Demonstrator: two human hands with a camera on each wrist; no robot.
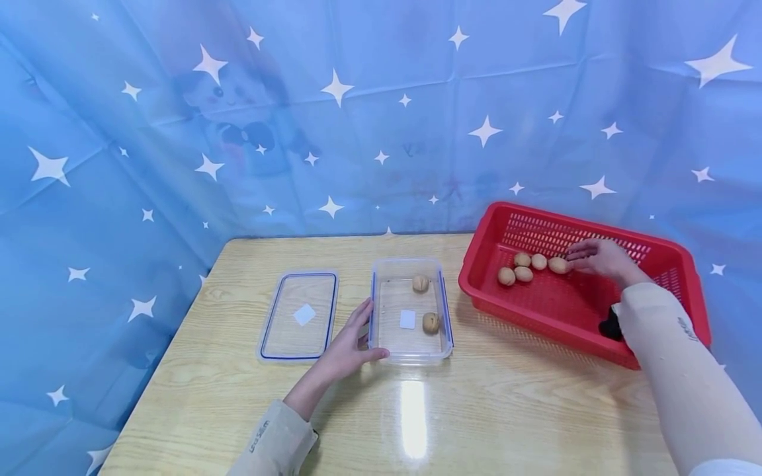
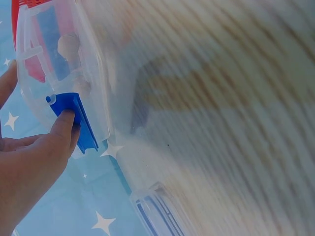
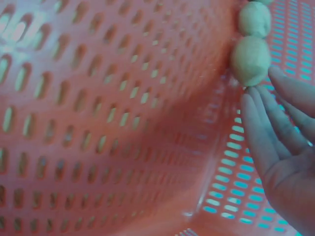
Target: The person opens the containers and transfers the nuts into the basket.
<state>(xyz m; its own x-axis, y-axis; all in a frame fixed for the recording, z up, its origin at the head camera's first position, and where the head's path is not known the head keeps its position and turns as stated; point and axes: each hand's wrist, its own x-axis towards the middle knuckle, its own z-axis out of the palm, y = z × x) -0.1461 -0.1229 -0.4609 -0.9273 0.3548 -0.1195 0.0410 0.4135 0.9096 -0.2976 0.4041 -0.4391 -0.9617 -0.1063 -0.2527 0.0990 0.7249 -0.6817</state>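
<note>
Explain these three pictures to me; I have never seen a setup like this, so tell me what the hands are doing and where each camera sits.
No machine here: a person works with two bare hands. The wide picture comes from a camera on the head; the other two come from cameras on each wrist, so they look close and skewed. On the wooden table stand a clear container with two walnuts in it, its lid lying beside it, and a red basket with five more. The left hand steadies the container, a finger on its blue clip. The right hand reaches into the basket, straight fingertips touching a nut, not yet gripping it.
</note>
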